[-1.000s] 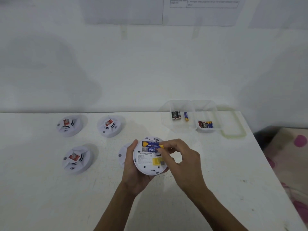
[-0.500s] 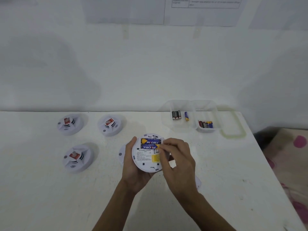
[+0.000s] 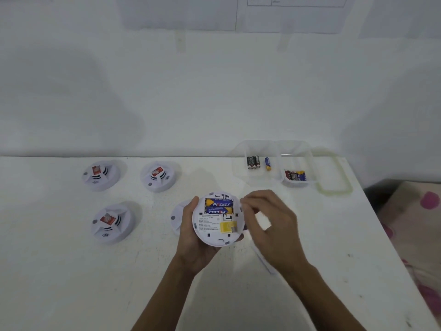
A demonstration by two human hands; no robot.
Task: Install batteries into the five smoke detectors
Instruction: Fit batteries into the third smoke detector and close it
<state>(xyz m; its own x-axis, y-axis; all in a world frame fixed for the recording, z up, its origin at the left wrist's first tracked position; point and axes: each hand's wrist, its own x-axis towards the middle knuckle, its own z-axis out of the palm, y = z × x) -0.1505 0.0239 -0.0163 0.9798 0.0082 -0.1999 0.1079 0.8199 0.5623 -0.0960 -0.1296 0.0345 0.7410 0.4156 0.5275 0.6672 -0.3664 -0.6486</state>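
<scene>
My left hand (image 3: 191, 242) grips a white round smoke detector (image 3: 212, 231), back side up, above the table. Two blue batteries (image 3: 218, 206) lie side by side in its compartment. My right hand (image 3: 274, 225) hovers blurred just right of the detector's rim, fingers loosely curled, with nothing seen in it. Three detectors (image 3: 101, 175) (image 3: 158, 176) (image 3: 112, 222) sit face up at the left. Another detector (image 3: 176, 217) lies partly hidden behind my left hand.
A clear container (image 3: 241, 163) at the back right holds three black batteries (image 3: 253, 162) and a blue one (image 3: 268, 163). A small tub (image 3: 296, 183) beside it has several more. Its lid (image 3: 334, 173) lies to the right. A white flat part (image 3: 262, 259) lies under my right wrist.
My right hand pushed the second battery into the compartment, then let go and drew back to the right. The held detector stayed in my left hand.
</scene>
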